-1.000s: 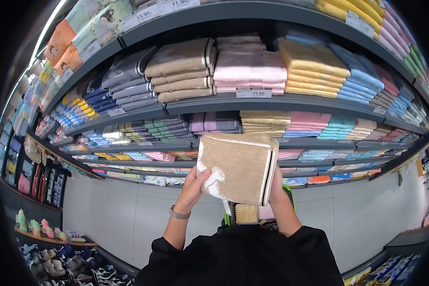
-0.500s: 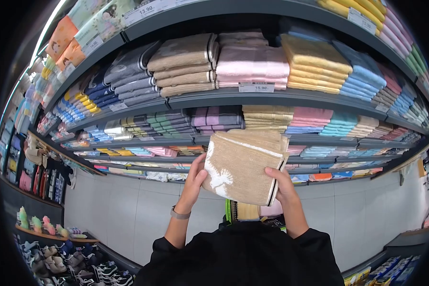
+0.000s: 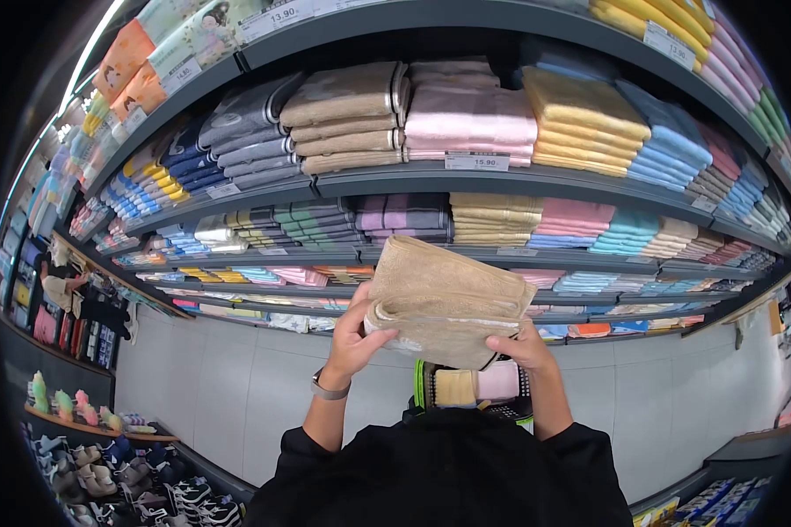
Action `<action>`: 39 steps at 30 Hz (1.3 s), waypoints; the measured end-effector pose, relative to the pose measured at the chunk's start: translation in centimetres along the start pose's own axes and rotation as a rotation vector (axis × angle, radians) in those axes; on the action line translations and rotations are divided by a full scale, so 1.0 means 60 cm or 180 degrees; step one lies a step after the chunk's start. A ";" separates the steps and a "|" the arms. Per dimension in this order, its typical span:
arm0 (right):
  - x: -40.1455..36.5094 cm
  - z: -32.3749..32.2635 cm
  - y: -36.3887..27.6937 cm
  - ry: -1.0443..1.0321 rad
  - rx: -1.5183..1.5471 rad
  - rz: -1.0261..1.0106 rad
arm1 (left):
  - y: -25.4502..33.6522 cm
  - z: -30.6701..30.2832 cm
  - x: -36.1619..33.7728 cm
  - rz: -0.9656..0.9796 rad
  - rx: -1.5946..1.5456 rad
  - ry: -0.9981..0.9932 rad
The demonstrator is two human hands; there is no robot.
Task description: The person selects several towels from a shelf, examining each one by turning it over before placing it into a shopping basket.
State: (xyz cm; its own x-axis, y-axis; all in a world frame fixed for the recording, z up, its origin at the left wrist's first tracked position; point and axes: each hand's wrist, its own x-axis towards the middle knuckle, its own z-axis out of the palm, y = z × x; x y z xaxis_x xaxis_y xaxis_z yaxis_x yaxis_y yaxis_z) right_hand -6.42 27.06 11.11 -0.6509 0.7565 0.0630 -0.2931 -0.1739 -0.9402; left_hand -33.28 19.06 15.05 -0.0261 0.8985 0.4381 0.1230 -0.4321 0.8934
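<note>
Fingers of the left hand (image 3: 351, 341) clasp the eight o'clock edge of a folded beige towel (image 3: 444, 303), held level before the shelves (image 3: 501, 183). Right hand (image 3: 523, 345) grips its four o'clock corner, above a green-rimmed basket (image 3: 420, 388) at six o'clock.

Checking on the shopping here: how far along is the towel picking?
Done: a beige towel and a pink towel lie in the basket. In hand: left hand and right hand hold a folded tan towel flat before the shelves. Left: that towel is in neither basket nor shelf yet.
</note>
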 end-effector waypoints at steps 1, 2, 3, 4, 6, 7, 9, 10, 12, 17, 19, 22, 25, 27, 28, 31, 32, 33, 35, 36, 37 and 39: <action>0.000 0.002 -0.001 -0.0057 -0.0037 -0.0034 | 0.005 0.002 0.003 -0.0003 0.0059 0.0074; 0.000 0.003 0.000 -0.0053 -0.0040 -0.0039 | 0.007 0.005 0.005 -0.0005 0.0118 0.0145; 0.000 0.005 0.001 -0.0059 0.0044 -0.0197 | 0.005 0.008 0.005 0.0000 0.0112 0.0133; 0.000 0.009 0.001 -0.0063 0.0126 -0.0354 | 0.004 0.013 0.004 -0.0109 0.0106 0.0282; 0.002 0.026 -0.007 -0.0063 0.0164 -0.0487 | 0.004 0.026 0.005 -0.0232 0.0091 0.0423; 0.002 0.031 -0.011 -0.0082 0.0204 -0.0620 | 0.007 0.036 0.006 -0.0377 0.0078 0.0668; -0.004 0.030 -0.010 -0.0256 0.0049 -0.0387 | 0.007 0.044 0.007 -0.0529 0.0065 0.0914; -0.006 0.031 -0.010 -0.0441 -0.0106 -0.0161 | 0.004 0.044 0.008 -0.0468 0.0313 0.0916; -0.003 0.044 -0.011 -0.0349 -0.0115 -0.0184 | -0.005 0.042 0.011 -0.0413 0.0564 0.0918; 0.009 0.042 0.009 0.0529 0.0369 0.0170 | -0.013 0.039 0.023 -0.0598 0.0582 0.0785; 0.016 0.034 0.005 0.1171 0.1489 0.0264 | -0.002 0.032 0.025 -0.0682 0.0199 0.0726; 0.017 0.017 -0.013 0.1076 0.2058 0.0177 | -0.018 0.009 0.013 -0.0825 -0.0423 0.0644; 0.022 0.017 -0.032 0.1163 0.2394 0.0119 | -0.022 0.015 -0.003 -0.0923 -0.0550 0.0520; 0.025 0.017 -0.032 0.0972 0.2743 0.0149 | -0.019 0.027 -0.019 -0.0914 -0.0934 0.0276; 0.027 0.019 -0.032 0.0974 0.2735 0.0149 | -0.015 0.035 -0.022 -0.0789 -0.1136 0.0096; 0.032 0.025 -0.031 0.0854 0.2855 0.0112 | -0.010 0.020 -0.033 -0.0936 -0.0926 -0.0505; 0.033 0.028 -0.034 0.0820 0.2838 0.0097 | -0.005 0.015 -0.037 -0.0932 -0.0922 -0.0494; 0.034 0.031 -0.036 0.0788 0.2822 0.0077 | 0.002 0.011 -0.040 -0.1354 -0.0818 -0.0544; 0.035 0.031 -0.031 0.0872 0.2769 0.0115 | 0.003 0.015 -0.046 -0.1773 -0.0707 -0.0605; 0.033 0.029 -0.025 0.0978 0.2723 0.0164 | -0.004 0.025 -0.050 -0.1505 -0.1244 -0.0503; 0.031 0.028 -0.019 0.0984 0.2726 0.0168 | -0.010 0.034 -0.054 -0.1220 -0.1775 -0.0381; 0.026 0.024 -0.005 0.0930 0.2349 0.0190 | -0.019 0.049 -0.057 -0.1028 -0.1659 -0.0021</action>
State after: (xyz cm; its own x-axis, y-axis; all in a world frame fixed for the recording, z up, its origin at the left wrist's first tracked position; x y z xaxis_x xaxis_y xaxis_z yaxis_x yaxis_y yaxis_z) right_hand -8.38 27.40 11.97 -0.5001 0.8497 -0.1671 -0.7182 -0.5148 -0.4682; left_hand -30.40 16.69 12.26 0.0251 0.9901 0.1379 -0.3917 -0.1172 0.9126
